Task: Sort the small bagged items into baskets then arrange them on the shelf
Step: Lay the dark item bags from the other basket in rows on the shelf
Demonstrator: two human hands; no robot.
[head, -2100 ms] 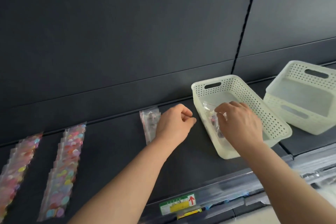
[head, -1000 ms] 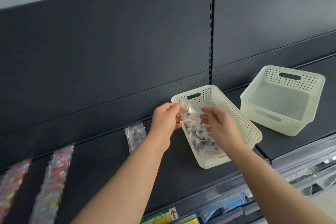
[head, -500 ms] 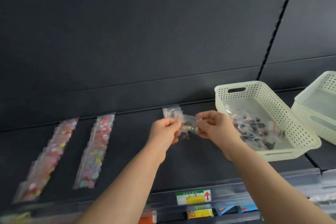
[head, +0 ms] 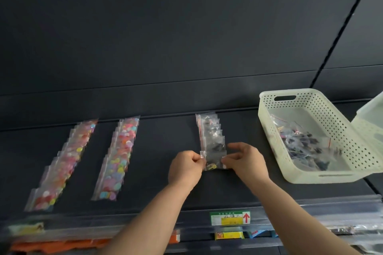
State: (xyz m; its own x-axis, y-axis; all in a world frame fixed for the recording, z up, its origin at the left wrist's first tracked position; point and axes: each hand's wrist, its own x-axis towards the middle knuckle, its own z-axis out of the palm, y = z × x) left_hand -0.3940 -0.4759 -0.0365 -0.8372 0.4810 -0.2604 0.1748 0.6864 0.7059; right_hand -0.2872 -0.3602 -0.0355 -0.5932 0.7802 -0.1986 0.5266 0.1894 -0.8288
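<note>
Bag (head: 213, 160) lowered, seemingly onto clear row (head: 210, 130) | basket (head: 339, 128) right | colourful rows (head: 120, 157) left

There is one camera only, worn on the person's head. It looks forward and down at the dark shelf (head: 161, 145) from close by.

Dark back wall (head: 165, 27) behind dark shelf (head: 157, 141)

Bare shelf (head: 165, 141) between colourful bag rows (head: 119, 157) and clear bag row (head: 210, 130); basket (head: 342, 130) blocks right side.
</note>
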